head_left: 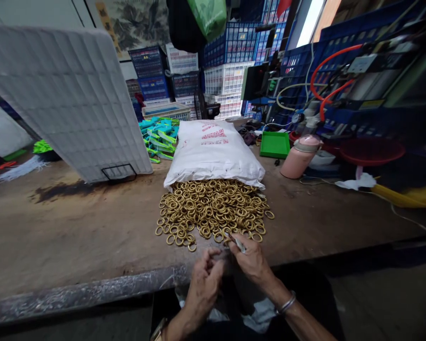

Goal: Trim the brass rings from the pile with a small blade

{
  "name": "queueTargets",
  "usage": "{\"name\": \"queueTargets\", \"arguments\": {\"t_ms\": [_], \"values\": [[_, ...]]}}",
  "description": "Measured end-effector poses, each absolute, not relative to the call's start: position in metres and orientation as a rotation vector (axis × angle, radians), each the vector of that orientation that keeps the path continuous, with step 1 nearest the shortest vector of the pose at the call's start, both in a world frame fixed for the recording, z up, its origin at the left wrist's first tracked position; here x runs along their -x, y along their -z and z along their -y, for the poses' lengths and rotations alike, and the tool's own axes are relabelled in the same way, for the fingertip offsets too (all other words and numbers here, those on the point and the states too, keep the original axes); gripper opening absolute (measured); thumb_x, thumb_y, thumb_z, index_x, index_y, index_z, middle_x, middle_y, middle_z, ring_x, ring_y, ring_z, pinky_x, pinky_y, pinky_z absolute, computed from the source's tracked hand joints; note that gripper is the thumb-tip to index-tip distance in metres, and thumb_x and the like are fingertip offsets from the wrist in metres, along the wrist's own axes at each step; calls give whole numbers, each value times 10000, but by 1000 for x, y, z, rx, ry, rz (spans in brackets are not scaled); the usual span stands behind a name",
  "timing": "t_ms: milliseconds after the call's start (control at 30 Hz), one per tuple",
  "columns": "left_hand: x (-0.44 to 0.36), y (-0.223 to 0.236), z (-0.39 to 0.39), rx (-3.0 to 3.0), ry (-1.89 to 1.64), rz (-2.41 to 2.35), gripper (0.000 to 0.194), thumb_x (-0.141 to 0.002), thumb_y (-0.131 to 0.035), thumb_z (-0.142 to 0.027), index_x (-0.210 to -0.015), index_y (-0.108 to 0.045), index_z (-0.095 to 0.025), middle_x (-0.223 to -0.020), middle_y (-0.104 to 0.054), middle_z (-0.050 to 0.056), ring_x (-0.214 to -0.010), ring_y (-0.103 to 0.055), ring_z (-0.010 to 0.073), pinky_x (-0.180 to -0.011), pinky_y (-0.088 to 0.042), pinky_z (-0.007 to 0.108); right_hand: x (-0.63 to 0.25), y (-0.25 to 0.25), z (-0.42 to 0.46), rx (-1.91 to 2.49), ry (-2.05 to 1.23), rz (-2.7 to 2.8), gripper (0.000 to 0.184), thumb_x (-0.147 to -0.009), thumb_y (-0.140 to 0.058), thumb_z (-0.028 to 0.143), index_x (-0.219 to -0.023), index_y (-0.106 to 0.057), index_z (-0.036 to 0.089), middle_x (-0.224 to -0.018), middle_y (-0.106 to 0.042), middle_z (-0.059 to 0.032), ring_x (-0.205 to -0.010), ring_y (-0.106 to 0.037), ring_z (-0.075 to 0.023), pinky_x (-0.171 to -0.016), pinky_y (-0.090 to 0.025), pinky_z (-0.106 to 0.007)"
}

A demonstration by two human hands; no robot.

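Observation:
A heap of several brass-coloured rings (213,208) spills from the open mouth of a white printed sack (213,149) lying on the worn wooden table (74,237). My right hand (250,258) is at the table's front edge, just below the heap, pinching a small thin metal tool or piece that points toward the rings. My left hand (204,279) is beside it, fingers curled together in a pinch; what they hold is too small to make out. A bracelet is on my right wrist.
A white quilted panel (67,94) leans at the left. Teal plastic parts (159,135), a green tray (275,144), a pink bottle (300,156), a red basin (372,151) and a yellow object (408,196) lie behind and to the right. Stacked crates and hoses fill the back.

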State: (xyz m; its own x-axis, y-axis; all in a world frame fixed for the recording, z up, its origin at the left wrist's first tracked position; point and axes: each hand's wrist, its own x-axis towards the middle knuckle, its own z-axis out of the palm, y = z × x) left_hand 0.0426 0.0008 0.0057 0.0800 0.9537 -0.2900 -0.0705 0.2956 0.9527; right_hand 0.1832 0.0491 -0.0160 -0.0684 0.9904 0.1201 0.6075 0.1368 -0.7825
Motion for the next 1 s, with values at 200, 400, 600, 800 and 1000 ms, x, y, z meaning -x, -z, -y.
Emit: {"name": "queueTargets", "arguments": {"t_ms": [200, 400, 600, 800, 1000], "values": [[-41, 4, -18, -1068, -1146, -1248, 231, -748, -522, -350, -878, -560, -162, -580, -461, -43, -445, -379, 71, -426, -320, 177, -163, 8, -43, 1395, -955, 1656, 208, -741, -453, 294, -639, -585, 170, -558, -535, 25, -549, -456, -101, -527, -359, -190], [-35, -1, -19, -1143, -1201, -1266, 181, -745, -533, -334, -692, -569, -165, -612, -522, -15, -564, -458, 111, -542, -367, 199, -165, 2, -43, 1313, -1185, 1639, 270, -764, -442, 349, -605, -557, 164, -525, -498, 33, -536, -451, -97, -535, -361, -197], [-34, 1, -18, -1081, -1075, -1218, 220, -745, -524, -385, -698, -535, -170, -566, -495, -35, -452, -413, 78, -453, -341, 187, -161, 7, -47, 1384, -1173, 1579, 331, -769, -411, 396, -542, -482, 167, -519, -474, 28, -511, -425, -95, -503, -342, -208], [-31, -2, -18, -938, -898, -1138, 365, -746, -464, -515, -649, -483, -163, -501, -455, -45, -370, -363, 52, -370, -292, 169, -157, 6, -46, 1372, -1171, 1627, 252, -753, -452, 348, -587, -498, 164, -537, -478, 37, -540, -423, -95, -537, -341, -210], [-29, -2, -18, -850, -921, -1083, 343, -755, -475, -496, -739, -489, -154, -554, -466, -41, -389, -351, 41, -371, -285, 157, -160, 11, -48, 1434, -1154, 1614, 279, -792, -370, 333, -610, -505, 169, -562, -513, 15, -546, -469, -109, -541, -351, -216]]}}
